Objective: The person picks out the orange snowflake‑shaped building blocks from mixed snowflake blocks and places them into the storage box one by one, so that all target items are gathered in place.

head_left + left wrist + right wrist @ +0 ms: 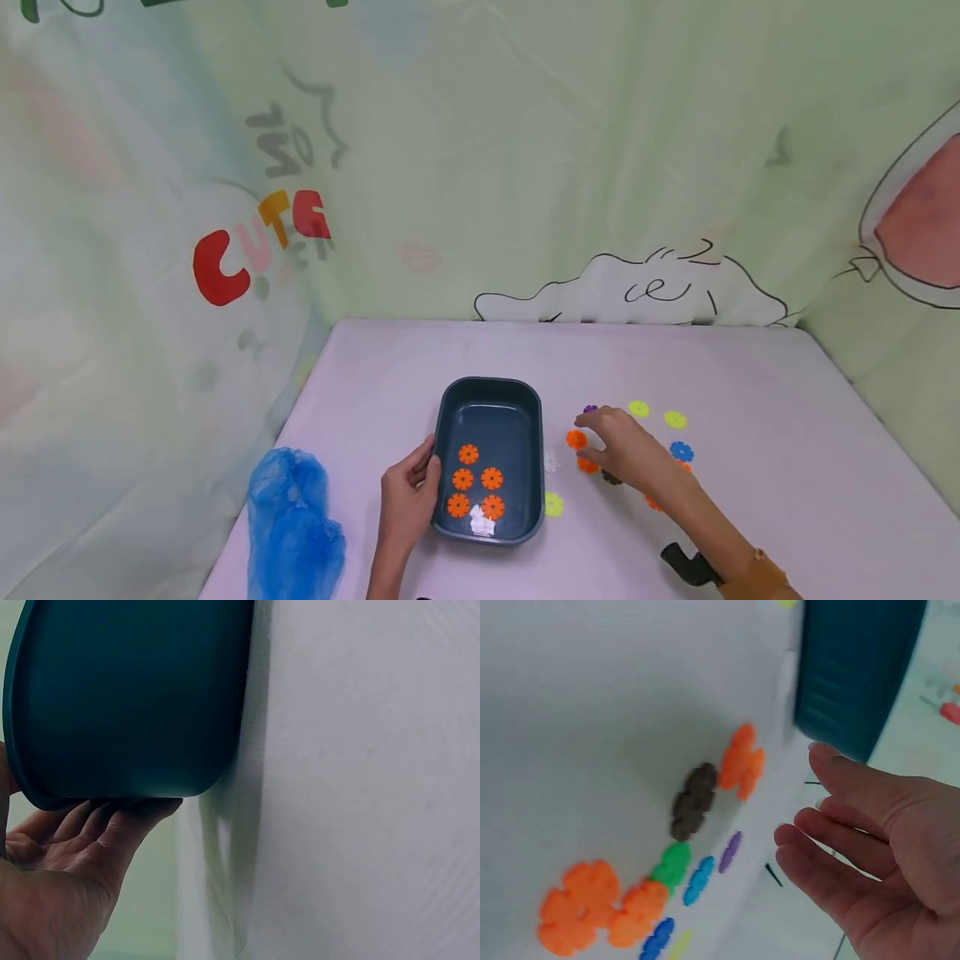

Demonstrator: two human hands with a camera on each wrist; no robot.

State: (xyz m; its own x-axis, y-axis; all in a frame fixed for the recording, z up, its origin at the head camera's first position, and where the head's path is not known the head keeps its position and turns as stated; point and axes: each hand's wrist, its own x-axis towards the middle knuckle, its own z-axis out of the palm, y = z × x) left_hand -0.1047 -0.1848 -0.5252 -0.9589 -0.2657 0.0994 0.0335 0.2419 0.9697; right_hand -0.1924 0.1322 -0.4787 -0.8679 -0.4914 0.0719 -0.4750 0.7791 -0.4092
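Note:
My left hand [408, 496] grips the near left side of a dark blue-grey rectangular tray [542, 450], thumb at the rim and fingers against the outer wall [127, 712]. Several orange notched plastic discs [468, 454] lie inside, toward its near end. To the right of the tray, my right hand [630, 450] hovers low over loose discs, thumb and fingers apart with nothing between them. Nearest its fingertips are two orange discs [576, 439] and a purple one [590, 409]. A dark brown disc [694, 801] and a green one [671, 866] lie close by, partly hidden from the head view.
Yellow-green discs [675, 419] and a blue disc [682, 451] lie beyond the right hand. Another yellow-green disc [553, 504] and a whitish one [552, 462] sit against the tray's right side. A crumpled blue plastic bag [292, 525] is at the left edge. Printed cloth [525, 167] hangs behind the table.

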